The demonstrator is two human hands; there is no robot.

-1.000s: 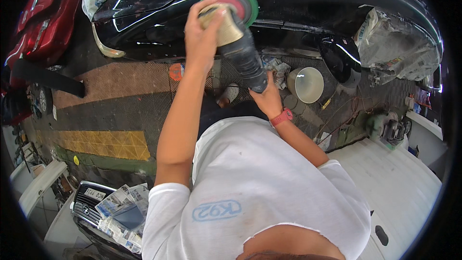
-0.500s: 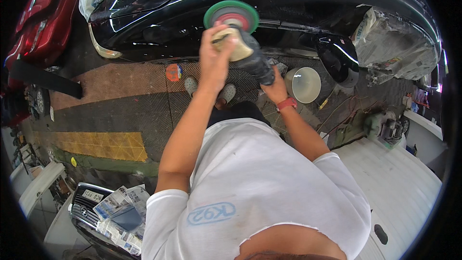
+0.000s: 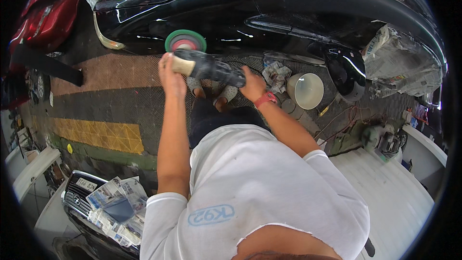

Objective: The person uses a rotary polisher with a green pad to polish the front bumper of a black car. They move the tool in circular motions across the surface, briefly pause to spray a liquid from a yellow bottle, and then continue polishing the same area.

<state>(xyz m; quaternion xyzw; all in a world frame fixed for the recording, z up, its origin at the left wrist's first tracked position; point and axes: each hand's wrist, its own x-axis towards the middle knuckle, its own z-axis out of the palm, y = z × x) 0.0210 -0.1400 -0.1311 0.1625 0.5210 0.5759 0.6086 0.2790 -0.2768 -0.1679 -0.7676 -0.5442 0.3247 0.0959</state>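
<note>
Between both hands is a polisher (image 3: 214,70) with a dark body, a tan cover at its head and a green-rimmed round pad (image 3: 198,43). The pad lies against or very near the lower side of a glossy black car (image 3: 211,14); I cannot tell whether it touches. My left hand (image 3: 172,78) is closed around the tan-covered head, behind the pad. Farther back, my right hand (image 3: 252,85) grips the rear of the dark body, with a red watch on the wrist. White streaks of reflected light show on the panel around the pad.
A whitish bucket (image 3: 308,91) stands right of my feet, beside crumpled newspaper (image 3: 276,76). A dark mirror-like part (image 3: 342,70) and paper masking (image 3: 404,60) are farther right. Hoses (image 3: 353,115) run toward a compressor-like machine (image 3: 382,139). A red car (image 3: 55,14) stands at left.
Both hands have brought the polisher left and toward me, so the pad sits lower on the black panel. The tool's body has swung closer to level across the view.
</note>
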